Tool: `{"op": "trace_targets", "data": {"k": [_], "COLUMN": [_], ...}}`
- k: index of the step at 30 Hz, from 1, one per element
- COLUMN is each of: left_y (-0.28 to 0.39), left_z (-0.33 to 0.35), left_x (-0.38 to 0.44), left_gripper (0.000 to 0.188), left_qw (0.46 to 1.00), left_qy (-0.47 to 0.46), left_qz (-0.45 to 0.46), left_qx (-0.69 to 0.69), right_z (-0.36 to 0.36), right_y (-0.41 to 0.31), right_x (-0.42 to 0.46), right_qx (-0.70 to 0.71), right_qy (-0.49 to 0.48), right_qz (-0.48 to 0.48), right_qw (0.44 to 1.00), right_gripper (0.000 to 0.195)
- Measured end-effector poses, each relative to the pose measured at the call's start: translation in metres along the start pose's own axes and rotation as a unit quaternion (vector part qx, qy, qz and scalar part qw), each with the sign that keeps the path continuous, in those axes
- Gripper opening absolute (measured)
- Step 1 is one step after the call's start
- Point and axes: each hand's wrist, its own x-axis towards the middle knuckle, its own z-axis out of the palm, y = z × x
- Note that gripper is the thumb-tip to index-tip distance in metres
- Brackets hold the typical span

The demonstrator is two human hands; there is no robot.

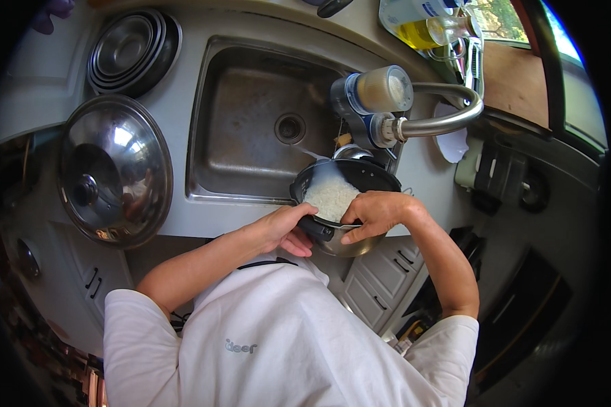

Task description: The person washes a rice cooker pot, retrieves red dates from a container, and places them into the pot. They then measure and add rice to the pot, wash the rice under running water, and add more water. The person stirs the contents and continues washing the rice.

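Observation:
A metal rice-cooker inner pot [371,175] with a dark interior is tilted over the near right edge of the stainless steel sink [244,96]. White rice [331,201] lies inside, gathered towards the near side. Cloudy water [313,153] runs from the pot's far rim into the sink. My left hand [287,229] grips the black side handle [315,228], thumb on top and fingers beneath. On the near right rim is my right hand [379,213], its thumb outside the wall and its other fingers inside, their tips partly hidden.
A filter faucet [377,109] with a curved metal spout [453,124] hangs over the sink's right side. Nested metal bowls [125,51] and a large domed lid [117,168] stand left of the sink. An oil bottle [433,33] is at the back right.

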Motion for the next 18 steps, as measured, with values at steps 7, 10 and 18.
{"op": "trace_targets", "data": {"k": [7, 10, 18], "left_y": [-0.0020, -0.0005, 0.0008], "left_z": [-0.0021, -0.0014, -0.0010], "left_x": [0.0058, 0.0063, 0.0096], "left_gripper": [0.064, 0.060, 0.060], "left_qw": [1.000, 1.000, 1.000], "left_qy": [-0.010, -0.007, -0.002], "left_qz": [0.007, 0.004, 0.000], "left_qx": [-0.016, -0.011, -0.019], "right_z": [-0.0054, -0.0062, -0.0101], "right_y": [0.0039, 0.0063, 0.0092], "right_x": [0.0026, 0.0037, 0.0045], "right_qx": [0.004, 0.006, 0.010], "right_qy": [-0.021, -0.024, -0.035], "right_qz": [0.009, 0.009, 0.010], "right_qw": [1.000, 1.000, 0.999], "right_gripper": [0.045, 0.045, 0.046]}}
